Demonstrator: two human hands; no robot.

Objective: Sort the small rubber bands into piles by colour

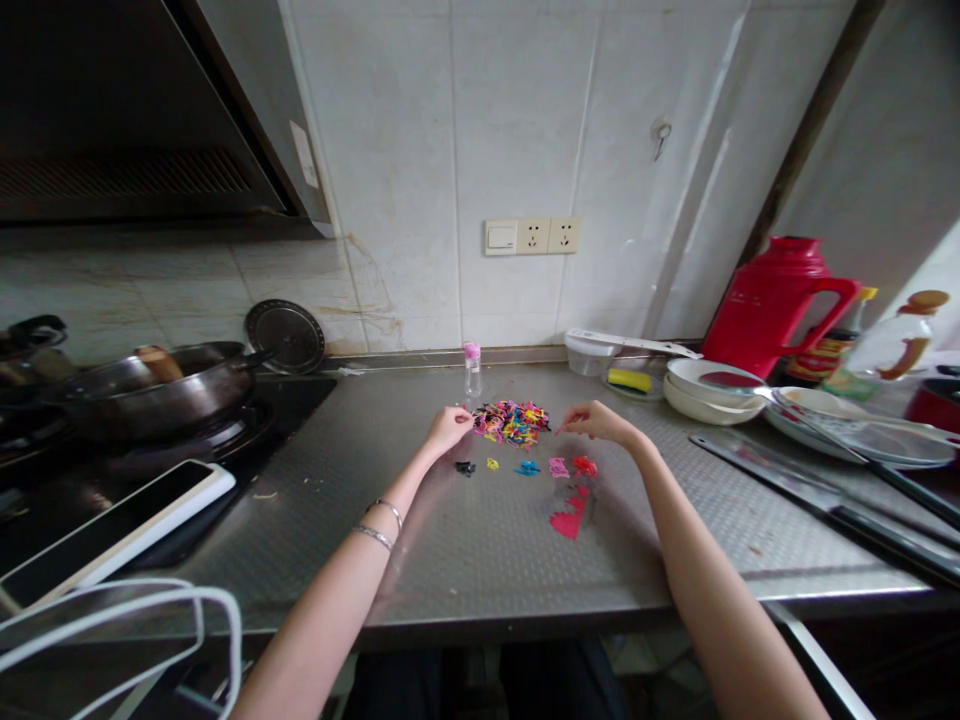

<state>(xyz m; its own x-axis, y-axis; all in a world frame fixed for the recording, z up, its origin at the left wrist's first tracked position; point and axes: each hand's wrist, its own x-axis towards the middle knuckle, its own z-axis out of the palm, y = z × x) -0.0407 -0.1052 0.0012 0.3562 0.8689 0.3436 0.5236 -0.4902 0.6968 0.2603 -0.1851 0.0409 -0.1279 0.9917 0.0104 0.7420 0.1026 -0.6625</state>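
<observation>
Sprawling — a tangled, multicoloured pile (513, 423)

Pile pcs (512, 423) too sm. to make out indiv., hood (127, 100) cut off top L.

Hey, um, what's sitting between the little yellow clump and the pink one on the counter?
The blue clump lies between the yellow clump and the pink clump on the metal counter, as the head view shows.

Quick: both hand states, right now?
Left hand: fingers at the multicoloured pile's left edge; open or closed, can't tell.
Right hand: near the pile's right edge; grip can't be told either.
</observation>
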